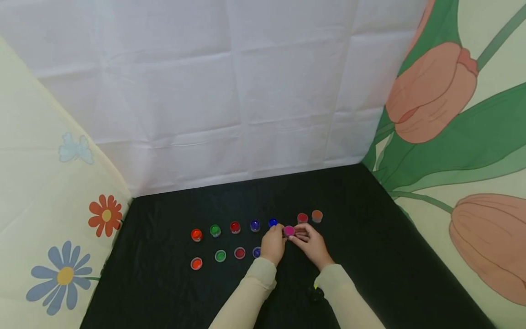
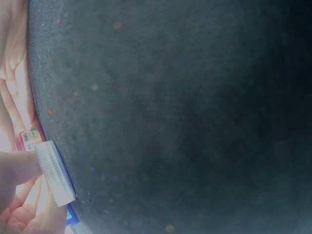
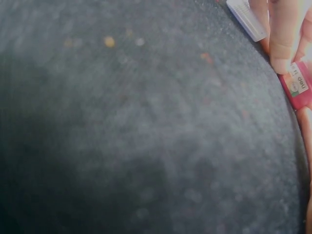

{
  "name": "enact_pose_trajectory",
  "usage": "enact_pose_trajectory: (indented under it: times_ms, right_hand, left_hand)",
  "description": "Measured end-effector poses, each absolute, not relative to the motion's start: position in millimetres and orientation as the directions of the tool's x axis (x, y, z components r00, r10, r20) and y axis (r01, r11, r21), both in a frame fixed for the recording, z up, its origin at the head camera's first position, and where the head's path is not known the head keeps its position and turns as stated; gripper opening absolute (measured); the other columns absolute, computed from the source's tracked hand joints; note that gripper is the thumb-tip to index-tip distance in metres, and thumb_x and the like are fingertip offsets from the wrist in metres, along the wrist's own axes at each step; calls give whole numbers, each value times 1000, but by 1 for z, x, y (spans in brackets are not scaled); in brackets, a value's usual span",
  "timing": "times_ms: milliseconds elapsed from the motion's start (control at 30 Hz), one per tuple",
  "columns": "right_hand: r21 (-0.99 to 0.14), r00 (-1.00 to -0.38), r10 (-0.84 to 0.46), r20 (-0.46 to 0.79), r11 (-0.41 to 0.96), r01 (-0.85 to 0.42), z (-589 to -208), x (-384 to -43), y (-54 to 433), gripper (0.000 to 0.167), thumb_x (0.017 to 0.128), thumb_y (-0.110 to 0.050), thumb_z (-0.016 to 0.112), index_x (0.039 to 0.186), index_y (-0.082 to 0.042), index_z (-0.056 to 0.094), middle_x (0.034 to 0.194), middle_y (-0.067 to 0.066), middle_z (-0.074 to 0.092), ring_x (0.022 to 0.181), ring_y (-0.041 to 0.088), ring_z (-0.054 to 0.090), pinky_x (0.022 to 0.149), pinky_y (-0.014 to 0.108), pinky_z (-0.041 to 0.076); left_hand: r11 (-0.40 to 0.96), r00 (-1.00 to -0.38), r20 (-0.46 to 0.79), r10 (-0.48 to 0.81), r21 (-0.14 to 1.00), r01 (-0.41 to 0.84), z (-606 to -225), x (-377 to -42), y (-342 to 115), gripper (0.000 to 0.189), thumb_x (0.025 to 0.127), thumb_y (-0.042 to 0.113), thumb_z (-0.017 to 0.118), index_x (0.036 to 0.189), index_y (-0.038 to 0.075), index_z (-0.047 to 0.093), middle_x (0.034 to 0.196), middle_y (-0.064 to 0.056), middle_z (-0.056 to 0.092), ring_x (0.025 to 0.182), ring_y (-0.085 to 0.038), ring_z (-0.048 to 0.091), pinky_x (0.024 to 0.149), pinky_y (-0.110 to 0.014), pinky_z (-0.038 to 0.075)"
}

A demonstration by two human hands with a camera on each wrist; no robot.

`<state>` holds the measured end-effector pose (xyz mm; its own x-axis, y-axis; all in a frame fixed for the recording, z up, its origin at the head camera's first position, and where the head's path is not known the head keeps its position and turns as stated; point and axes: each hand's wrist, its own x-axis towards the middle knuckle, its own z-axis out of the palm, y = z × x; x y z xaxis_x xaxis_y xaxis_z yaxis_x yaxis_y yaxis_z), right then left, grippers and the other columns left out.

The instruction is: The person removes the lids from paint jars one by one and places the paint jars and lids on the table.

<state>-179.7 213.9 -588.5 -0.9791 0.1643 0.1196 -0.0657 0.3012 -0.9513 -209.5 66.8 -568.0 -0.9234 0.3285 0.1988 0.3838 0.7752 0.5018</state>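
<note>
In the head view, a small magenta paint pot (image 1: 289, 231) is held up between the two hands over the black table. The right hand (image 1: 314, 246) pinches this pot with its thumb and fingers; a "deli" label shows on its side in the right wrist view. The left hand (image 1: 273, 245) is just left of it. Between its thumb and fingers it grips a whitish ridged lid (image 2: 56, 173), best seen in the left wrist view. A blue pot (image 1: 273, 222) stands right behind the left hand. Beyond the right hand are a pinkish-red pot (image 1: 302, 218) and an orange-brown pot (image 1: 317, 216).
Leftward in the back row stand an orange-red pot (image 1: 196, 235), a green pot (image 1: 215, 230), a red pot (image 1: 235, 227) and a dark-blue pot (image 1: 255, 225). Several lid-like rounds (image 1: 220, 256) of matching colours form a front row. A small dark object (image 1: 315, 294) lies by the right sleeve.
</note>
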Motion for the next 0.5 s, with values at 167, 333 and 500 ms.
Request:
enact_pose_trajectory:
  times_ms: [167,333,500]
  right_hand:
    - [-953,-980,161,121,293,-70,-589,-180,214,25,90,-9,77,113,-4,68,112,14,68,99,17,68,88,28,56]
    - [-960,-983,146,111,272,-68,-586,-178,214,27,93,-6,73,119,-1,69,117,17,68,99,9,67,89,23,54]
    - [-959,-986,119,112,273,-76,-566,-169,211,29,95,1,68,123,6,67,120,22,65,99,6,66,87,17,52]
  left_hand:
    - [773,-924,198,326,507,381,-568,-210,67,18,92,8,74,106,5,63,94,-8,65,86,-24,67,78,-37,56]
    - [769,-925,190,330,514,380,-566,-210,67,18,93,8,74,107,4,63,95,-8,66,87,-24,67,78,-38,56]
    - [764,-923,188,335,519,383,-564,-207,66,19,92,7,74,108,3,63,96,-10,66,88,-25,68,79,-38,56]
